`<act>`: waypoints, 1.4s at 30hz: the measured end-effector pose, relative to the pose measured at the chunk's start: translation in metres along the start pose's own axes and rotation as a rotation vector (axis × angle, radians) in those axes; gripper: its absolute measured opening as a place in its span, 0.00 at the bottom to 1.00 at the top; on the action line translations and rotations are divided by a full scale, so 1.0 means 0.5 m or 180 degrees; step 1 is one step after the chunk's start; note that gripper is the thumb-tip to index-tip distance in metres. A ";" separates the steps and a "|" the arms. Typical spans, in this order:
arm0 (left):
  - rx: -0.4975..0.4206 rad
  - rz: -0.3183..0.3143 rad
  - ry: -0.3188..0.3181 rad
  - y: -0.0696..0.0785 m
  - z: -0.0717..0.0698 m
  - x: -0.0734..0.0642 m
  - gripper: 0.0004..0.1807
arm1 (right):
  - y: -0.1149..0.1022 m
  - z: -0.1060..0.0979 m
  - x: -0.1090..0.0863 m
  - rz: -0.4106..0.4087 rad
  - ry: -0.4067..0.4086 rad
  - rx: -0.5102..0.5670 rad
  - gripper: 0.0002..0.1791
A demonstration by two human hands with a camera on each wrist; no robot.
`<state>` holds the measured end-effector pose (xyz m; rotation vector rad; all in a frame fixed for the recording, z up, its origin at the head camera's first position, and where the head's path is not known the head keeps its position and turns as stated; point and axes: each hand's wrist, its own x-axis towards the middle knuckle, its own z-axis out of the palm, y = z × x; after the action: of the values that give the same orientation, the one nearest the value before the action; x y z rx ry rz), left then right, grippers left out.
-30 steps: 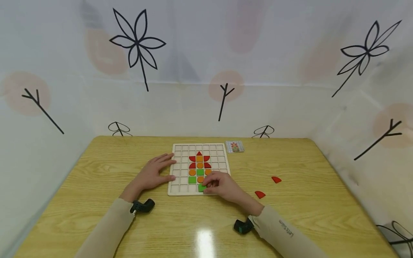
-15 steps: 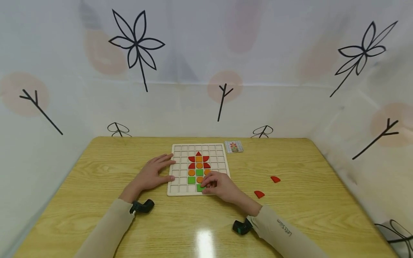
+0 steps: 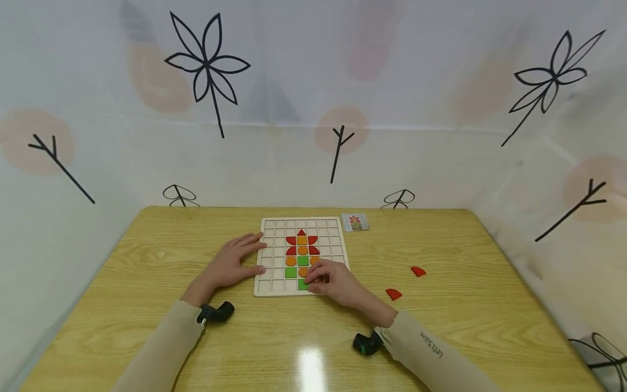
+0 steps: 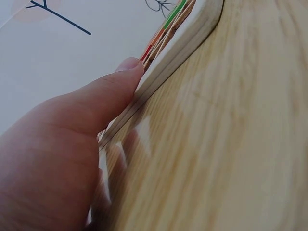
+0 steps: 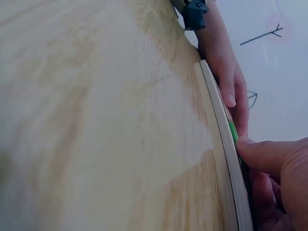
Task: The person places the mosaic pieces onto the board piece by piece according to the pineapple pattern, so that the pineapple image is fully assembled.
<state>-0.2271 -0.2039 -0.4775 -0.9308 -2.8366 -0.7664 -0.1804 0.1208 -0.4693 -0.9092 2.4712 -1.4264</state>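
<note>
A pale wooden grid board [image 3: 274, 227] lies on the table. Red, orange and green tiles sit in its cells. My left hand [image 3: 232, 262] rests at the board's left edge, fingers spread and thumb on the rim; the left wrist view also shows the thumb [image 4: 113, 91] on the edge. With curled fingers, my right hand [image 3: 339, 283] holds a green square tile [image 3: 302, 285] in the bottom row. The right wrist view shows the thumb [image 5: 264, 153] against the green tile [image 5: 233, 130]. This hand hides the tile's right part and nearby cells.
Two red quarter-circle tiles, a nearer one [image 3: 393, 294] and a farther one [image 3: 418, 271], lie right of the board. A small picture card [image 3: 355, 222] lies by the board's far right corner. White patterned cloth [image 3: 294, 163] stands behind the wooden table [image 3: 274, 337].
The green square tile has shifted slightly left and sits flatter in its bottom-row cell. My right fingers have stayed at it. The left hand has not moved on the board.
</note>
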 end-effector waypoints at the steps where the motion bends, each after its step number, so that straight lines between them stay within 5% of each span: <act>1: -0.0003 0.0003 0.0003 -0.001 0.000 0.000 0.37 | 0.000 0.000 0.000 0.0010 -0.0005 -0.0003 0.05; 22: 0.0025 -0.0028 -0.0006 -0.002 -0.001 -0.001 0.37 | -0.001 0.002 0.003 -0.0002 0.0049 -0.0011 0.05; 27: 0.0008 -0.0015 -0.0002 -0.001 0.000 0.000 0.37 | 0.002 -0.015 -0.001 0.0062 0.0057 0.0254 0.08; 34: 0.0010 -0.0039 -0.0013 -0.003 0.003 0.001 0.37 | 0.011 -0.078 -0.029 0.0128 0.0061 0.0368 0.08; 42: 0.0018 -0.0058 -0.0034 -0.007 0.007 0.002 0.37 | 0.047 -0.203 -0.108 0.0428 0.0623 -0.0128 0.09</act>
<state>-0.2297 -0.2042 -0.4819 -0.9126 -2.8587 -0.7574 -0.1885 0.2352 -0.4432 -0.6225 2.6523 -1.4895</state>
